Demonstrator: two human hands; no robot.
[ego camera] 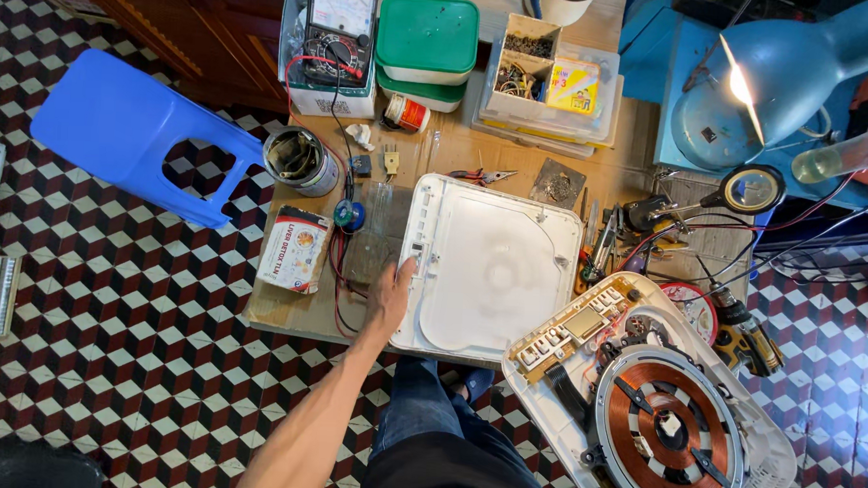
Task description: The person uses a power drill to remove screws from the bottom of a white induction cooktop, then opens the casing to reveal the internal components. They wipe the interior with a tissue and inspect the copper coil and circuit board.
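Observation:
My left hand (390, 295) rests on the left edge of a white square cover panel (486, 270) that lies flat on the low wooden table (297, 311). The fingers curl over the panel's rim. To the right, tilted off the table corner, sits the open base of an induction cooker (654, 415), showing its copper coil and a circuit board (575, 331). My right hand is out of the picture.
A blue plastic stool (120, 132) lies left of the table. On the table are a tin can (300, 159), a small carton (294, 249), an analog multimeter (338, 29), green-lidded tubs (427, 37), parts boxes (546, 80), pliers (482, 176) and a soldering iron (739, 327). A lit blue lamp (777, 73) stands right.

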